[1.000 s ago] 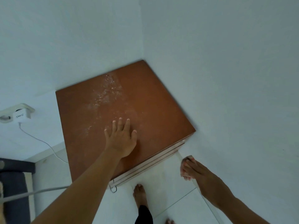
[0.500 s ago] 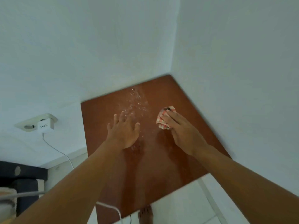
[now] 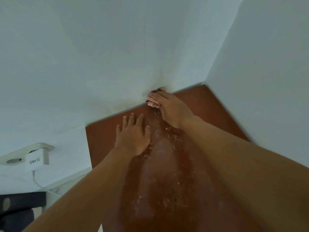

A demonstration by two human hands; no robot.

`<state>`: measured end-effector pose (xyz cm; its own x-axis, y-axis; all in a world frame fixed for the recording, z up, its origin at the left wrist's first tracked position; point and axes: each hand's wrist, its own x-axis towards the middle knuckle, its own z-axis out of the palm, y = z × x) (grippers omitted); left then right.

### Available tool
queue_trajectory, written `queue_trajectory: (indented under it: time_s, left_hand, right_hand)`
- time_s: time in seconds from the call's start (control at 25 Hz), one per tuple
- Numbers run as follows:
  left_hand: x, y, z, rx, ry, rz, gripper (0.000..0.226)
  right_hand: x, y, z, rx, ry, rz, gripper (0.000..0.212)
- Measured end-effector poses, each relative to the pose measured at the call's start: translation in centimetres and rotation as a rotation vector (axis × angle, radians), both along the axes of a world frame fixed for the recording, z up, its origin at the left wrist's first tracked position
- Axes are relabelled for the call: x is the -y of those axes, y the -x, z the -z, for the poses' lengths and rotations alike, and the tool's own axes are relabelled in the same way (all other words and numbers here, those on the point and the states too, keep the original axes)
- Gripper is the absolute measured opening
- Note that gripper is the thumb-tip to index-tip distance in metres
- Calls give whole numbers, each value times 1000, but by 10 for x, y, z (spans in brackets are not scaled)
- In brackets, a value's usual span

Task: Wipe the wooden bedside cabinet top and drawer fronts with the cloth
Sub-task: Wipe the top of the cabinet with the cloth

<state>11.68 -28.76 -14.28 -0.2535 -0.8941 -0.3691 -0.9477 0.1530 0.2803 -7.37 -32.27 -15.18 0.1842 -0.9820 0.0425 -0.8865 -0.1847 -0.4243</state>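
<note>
The wooden bedside cabinet top (image 3: 212,108) is reddish brown and stands in a corner between two white walls. A streak of wet droplets runs down its middle. My right hand (image 3: 173,109) holds a bunched red-and-white checked cloth (image 3: 151,102) and presses it onto the top at the back edge, against the wall. My left hand (image 3: 133,136) lies flat on the top with fingers spread, left of the wet streak. The drawer fronts are out of view.
White walls close in behind and to the right of the cabinet. A wall socket (image 3: 15,158) with a white charger (image 3: 37,160) and its cable (image 3: 37,182) sits at the left. A dark piece of furniture (image 3: 16,210) is at the lower left.
My right hand came up from beside the cabinet with the cloth, reached the middle of the top, then slid to the back edge at the wall. My left hand stayed flat on the top.
</note>
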Motion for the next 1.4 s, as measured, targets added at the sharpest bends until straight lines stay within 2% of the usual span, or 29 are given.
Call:
queue_trajectory:
  time_s: [0.08, 0.28, 0.64, 0.8, 1.04, 1.4]
  left_hand:
    - [1, -2, 10, -5, 24, -4, 63]
    - [-4, -6, 21, 29, 97, 24, 62]
    - [6, 0, 4, 102, -23, 39, 62]
    - [-5, 4, -5, 122, -47, 28, 63]
    - [-89, 7, -4, 110, -45, 66, 64]
    - [-201, 12, -19, 97, -19, 57, 63]
  right_hand:
    - [5, -1, 13, -40, -23, -31, 51]
    - [-6, -7, 35, -216, -109, 2, 57]
    - [-58, -4, 29, -235, -186, 14, 59]
    - [-107, 3, 31, -249, -176, 10, 61]
    - [-200, 17, 31, -248, -192, 28, 62]
    - [-397, 49, 38, -218, -135, 56, 56]
